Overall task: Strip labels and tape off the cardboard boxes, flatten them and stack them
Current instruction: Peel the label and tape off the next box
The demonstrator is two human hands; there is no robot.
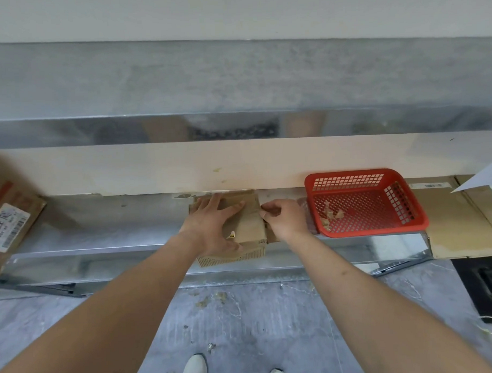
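A small brown cardboard box [247, 222] lies flattened on the metal bench [101, 227], its front edge hanging over the bench's lip. My left hand [212, 226] presses flat on its top with the fingers spread. My right hand [285, 218] is at the box's right edge, thumb and fingers pinching a strip of tape or cardboard there. What exactly it pinches is too small to tell.
A red plastic basket [407, 219] with torn scraps inside stands right of the box. Flattened cardboard [458, 229] is stacked at the far right. A labelled box [9, 225] sits at the left edge. Scraps litter the grey floor [244, 326] by my shoes.
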